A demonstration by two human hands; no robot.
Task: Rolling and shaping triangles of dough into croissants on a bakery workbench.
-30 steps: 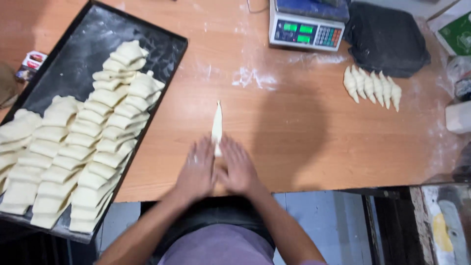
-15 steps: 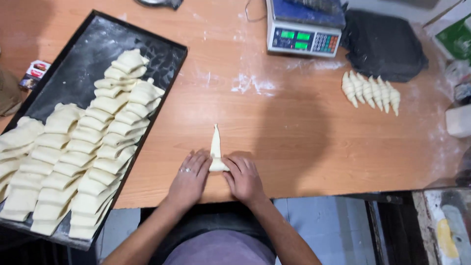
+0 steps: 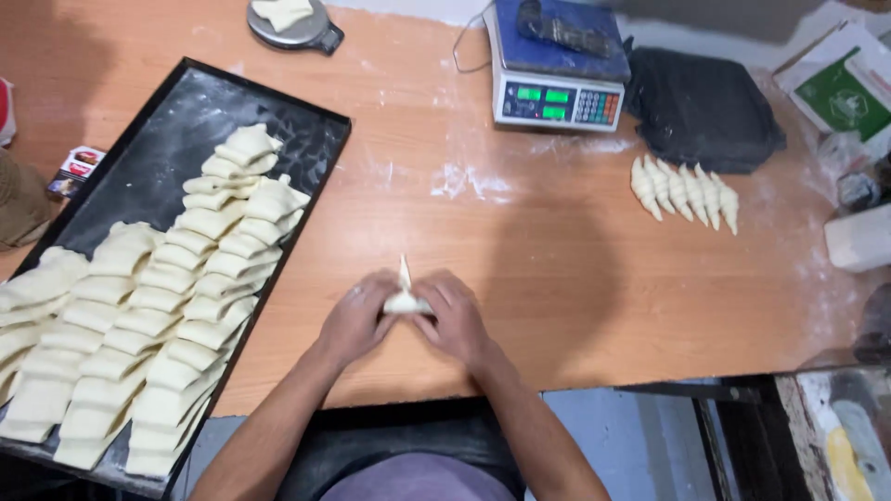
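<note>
1. fingers of the left hand and fingers of the right hand curl inward from either side onto a small dough piece, grasping its rolled lower part between them.
2. the dough piece lies on the wooden desk near its front edge; a narrow pointed tip rises from between the two hands and points away from the person.
3. both hands rest on the desk, knuckles up, with the forearms coming in from the bottom of the view.
4. to the left, a black baking tray lies slanted on the desk; rows of pale, folded dough pieces fill most of it, while its far corner is bare.
5. to the right, well apart from the hands, five shaped dough rolls lie side by side.
6. just beyond the rolls sits a black folded bag; beside it, on its left, stands a digital scale with a dark object on its blue platform.
7. flour dust marks the desk between the scale and the hands.
8. a small round dish holding a piece of dough stands at the far edge.
</note>
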